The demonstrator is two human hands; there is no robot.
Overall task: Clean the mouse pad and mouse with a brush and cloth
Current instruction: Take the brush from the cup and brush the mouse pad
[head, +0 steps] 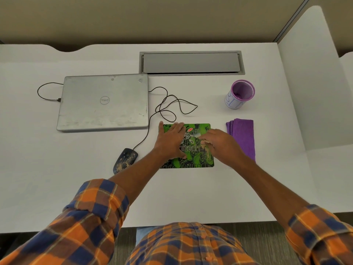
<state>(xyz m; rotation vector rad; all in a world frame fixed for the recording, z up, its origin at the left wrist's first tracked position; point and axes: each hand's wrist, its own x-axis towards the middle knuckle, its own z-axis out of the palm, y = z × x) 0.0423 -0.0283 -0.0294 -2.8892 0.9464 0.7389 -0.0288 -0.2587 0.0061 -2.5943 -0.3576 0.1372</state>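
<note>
Brushwork on the mouse pad (pixel 193 159) looks to be the step in hand. The left grip (pixel 172 139) lies spread flat on the pad's left half, pinning it to the desk (pixel 191 197). The right grip (pixel 219 145) pinches a small pale brush (pixel 197 135), blurred, its tip over the pad's middle. Strokes would best run short and one way, toward a pad edge, while the left grip presses so the pad cannot slide. The mouse (pixel 125 159), speckled with crumbs, rests left of the pad, apart from both grips. The folded purple cloth (pixel 243 134) lies just right of the pad, near the right grip.
</note>
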